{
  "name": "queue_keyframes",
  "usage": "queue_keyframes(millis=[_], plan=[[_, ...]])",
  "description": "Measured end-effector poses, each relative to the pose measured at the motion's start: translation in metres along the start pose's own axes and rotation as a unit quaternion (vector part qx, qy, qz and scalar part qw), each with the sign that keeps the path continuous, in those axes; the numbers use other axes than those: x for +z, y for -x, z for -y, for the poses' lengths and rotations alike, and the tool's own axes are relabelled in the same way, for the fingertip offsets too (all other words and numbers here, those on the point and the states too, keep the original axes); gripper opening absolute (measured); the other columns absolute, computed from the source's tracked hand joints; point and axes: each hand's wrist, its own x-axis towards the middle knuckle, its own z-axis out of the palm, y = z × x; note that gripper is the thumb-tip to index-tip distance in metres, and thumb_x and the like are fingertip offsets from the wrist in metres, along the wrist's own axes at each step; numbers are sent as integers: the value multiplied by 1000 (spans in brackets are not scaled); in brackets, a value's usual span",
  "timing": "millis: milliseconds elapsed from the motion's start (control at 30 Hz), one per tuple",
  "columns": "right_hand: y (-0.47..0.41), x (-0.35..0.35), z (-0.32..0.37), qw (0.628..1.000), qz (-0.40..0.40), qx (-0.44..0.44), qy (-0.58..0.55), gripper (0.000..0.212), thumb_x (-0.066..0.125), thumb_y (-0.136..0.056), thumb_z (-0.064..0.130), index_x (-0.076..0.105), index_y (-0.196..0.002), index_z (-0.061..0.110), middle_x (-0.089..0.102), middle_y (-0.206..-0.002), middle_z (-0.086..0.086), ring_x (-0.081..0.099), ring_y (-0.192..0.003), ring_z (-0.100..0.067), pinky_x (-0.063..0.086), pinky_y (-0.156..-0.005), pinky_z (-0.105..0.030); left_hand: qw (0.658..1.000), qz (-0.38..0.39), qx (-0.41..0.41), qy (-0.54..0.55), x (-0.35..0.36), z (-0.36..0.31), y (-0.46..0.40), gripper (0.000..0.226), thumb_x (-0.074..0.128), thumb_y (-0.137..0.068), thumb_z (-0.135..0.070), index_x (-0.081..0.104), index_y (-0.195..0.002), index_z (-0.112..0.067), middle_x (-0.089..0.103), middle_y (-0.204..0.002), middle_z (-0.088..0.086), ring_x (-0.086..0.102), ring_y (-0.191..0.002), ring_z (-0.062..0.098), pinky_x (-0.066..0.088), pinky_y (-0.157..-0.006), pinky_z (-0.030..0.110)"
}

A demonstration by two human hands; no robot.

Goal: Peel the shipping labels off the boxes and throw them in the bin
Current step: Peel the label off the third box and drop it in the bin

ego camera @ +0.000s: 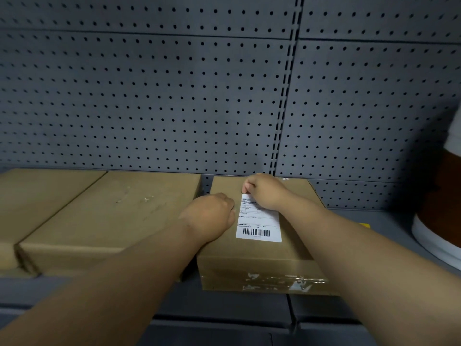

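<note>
A small cardboard box (262, 255) stands on the grey shelf, with a white shipping label (258, 224) stuck flat on its top, barcode toward me. My right hand (265, 192) rests on the label's far end, fingers curled at its top left corner. My left hand (212, 216) lies as a closed fist on the box top, just left of the label and touching its edge. No bin is in view.
Two larger cardboard boxes (109, 213) (32, 196) without labels lie to the left on the grey shelf (389, 221). A perforated grey back panel (174, 96) rises behind. At the right edge stands a brown and white object (439, 221), with a bit of yellow beside it.
</note>
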Motion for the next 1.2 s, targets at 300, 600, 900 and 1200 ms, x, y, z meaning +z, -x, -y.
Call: queue_keyframes(millis=[300,600,900,1200], plan=[[-1,5,7,999,-1,7,51,27,39,-91,3,62,-87,16,64,-111,-6,56,-104,-25,43,-87,-34,1000,8,1,2,-1,0,0,29,33,-96,-24,57,-100,-7,60,-104,11,59,-88,28,51,-76,39],[3,-7,3,1000,19,22,-1,30,38,-95,2,64,-107,10,63,-120,-8,59,-108,-24,43,-84,-28,1000,11,-3,5,-3,-1,0,29,34,-96,-24,56,-99,-7,60,-104,11,59,-88,28,51,-76,41],[1,1,5,999,6,23,29,29,40,-89,-2,65,-97,10,66,-111,-9,60,-100,-26,46,-84,-32,1000,18,-5,-2,-4,-3,-1,29,33,-96,-24,57,-101,-7,60,-104,11,59,-88,28,52,-77,41],[-1,-7,0,1000,19,-13,2,26,41,-98,17,63,-107,8,61,-118,-8,60,-104,-26,43,-84,-31,1000,19,-4,-1,-5,-3,-1,30,33,-96,-24,57,-102,-7,60,-105,12,59,-88,28,51,-75,39]])
